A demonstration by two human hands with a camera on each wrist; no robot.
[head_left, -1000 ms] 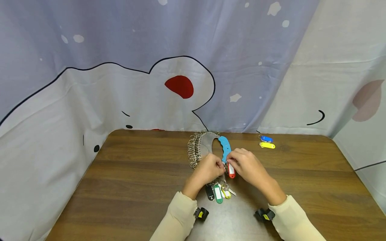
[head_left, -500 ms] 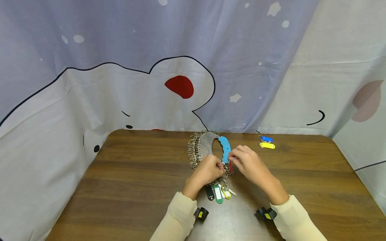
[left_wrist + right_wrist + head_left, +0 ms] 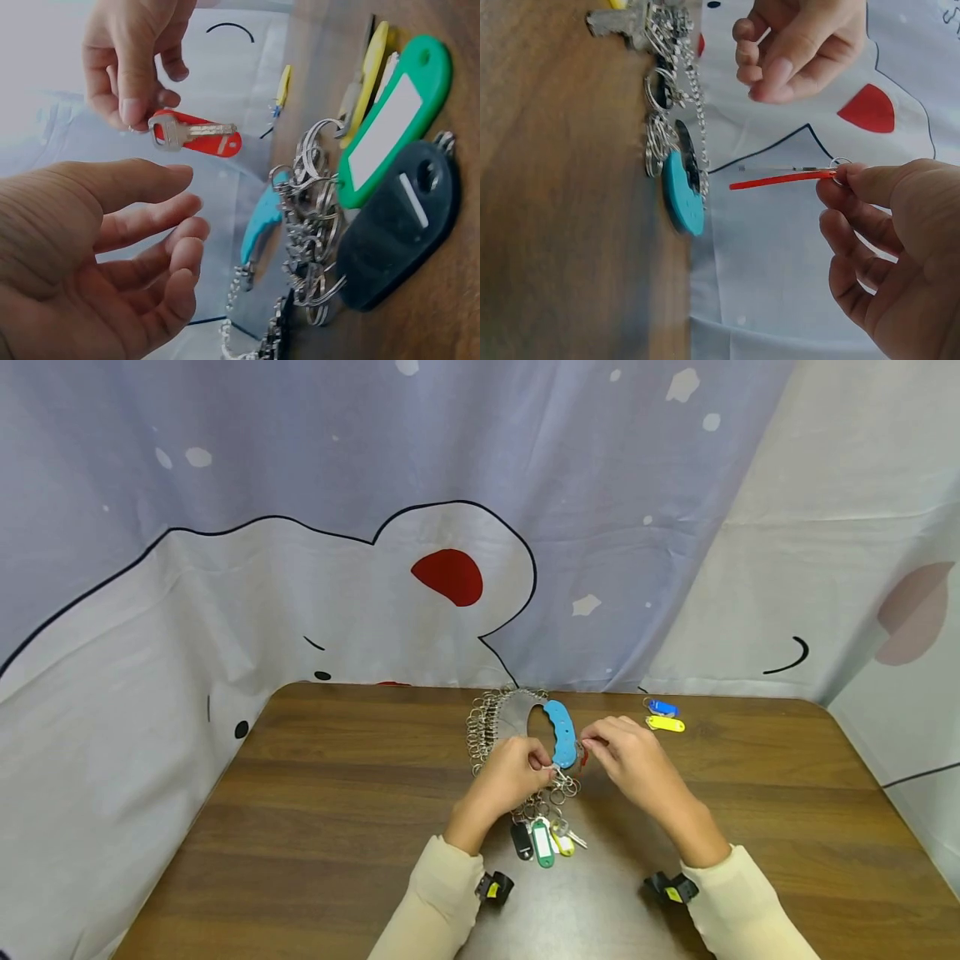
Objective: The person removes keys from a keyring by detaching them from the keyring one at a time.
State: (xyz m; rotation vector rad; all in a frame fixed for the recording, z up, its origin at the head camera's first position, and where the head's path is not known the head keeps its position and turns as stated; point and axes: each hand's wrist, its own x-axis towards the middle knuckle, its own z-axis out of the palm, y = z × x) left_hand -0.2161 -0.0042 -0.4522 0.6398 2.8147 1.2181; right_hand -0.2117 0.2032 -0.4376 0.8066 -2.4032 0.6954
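Observation:
My right hand [image 3: 628,758] pinches the small ring of a red key tag [image 3: 784,180] between thumb and index finger. A silver key [image 3: 196,133] hangs on that ring beside the tag. My left hand [image 3: 112,255] is near it with loosely bent fingers, and nothing shows between them. Below and around the left hand lies a key ring holder with a blue handle [image 3: 560,733], a grey curved plate [image 3: 513,714] and many metal rings [image 3: 480,727]. A green tag [image 3: 394,124], a black tag [image 3: 401,225], a yellow tag and a key [image 3: 573,837] hang from its near end.
A blue tag [image 3: 663,707] and a yellow tag [image 3: 666,723] lie at the back right of the wooden table [image 3: 337,827]. A patterned curtain [image 3: 300,593] hangs behind the table's far edge.
My right hand has moved right and away from the holder, carrying the red tag and key. The left hand has shifted slightly back to the left, uncovering rings.

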